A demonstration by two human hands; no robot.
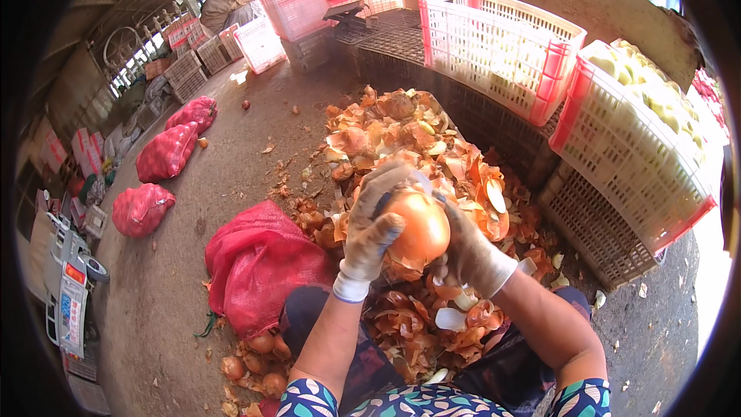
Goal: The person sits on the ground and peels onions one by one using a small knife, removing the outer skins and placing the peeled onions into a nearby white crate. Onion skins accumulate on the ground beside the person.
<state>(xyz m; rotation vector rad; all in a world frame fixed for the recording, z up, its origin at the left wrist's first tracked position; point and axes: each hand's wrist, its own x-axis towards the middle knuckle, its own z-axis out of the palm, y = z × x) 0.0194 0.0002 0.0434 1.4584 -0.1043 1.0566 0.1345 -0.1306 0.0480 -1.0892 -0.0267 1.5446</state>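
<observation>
A large yellow onion (422,226) is held up above my lap, between both hands. My left hand (369,220), in a soiled white work glove, grips its left side with the thumb across the front. My right hand (472,246), gloved the same way, closes against the onion's right side; its fingertips are partly hidden. A blurred greyish patch shows at the onion's top, and I cannot tell what it is. Beneath and beyond lies a heap of dry onion skins (399,139). Unpeeled onions (255,362) spill beside the red mesh sack (263,266) at my left knee.
Peeled onions fill a plastic crate (631,145) at right, propped on a lower crate (590,226). Another crate (492,52) stands behind it. Full red mesh sacks (168,150) lie across the concrete floor (231,156). A small truck (72,284) is parked far left.
</observation>
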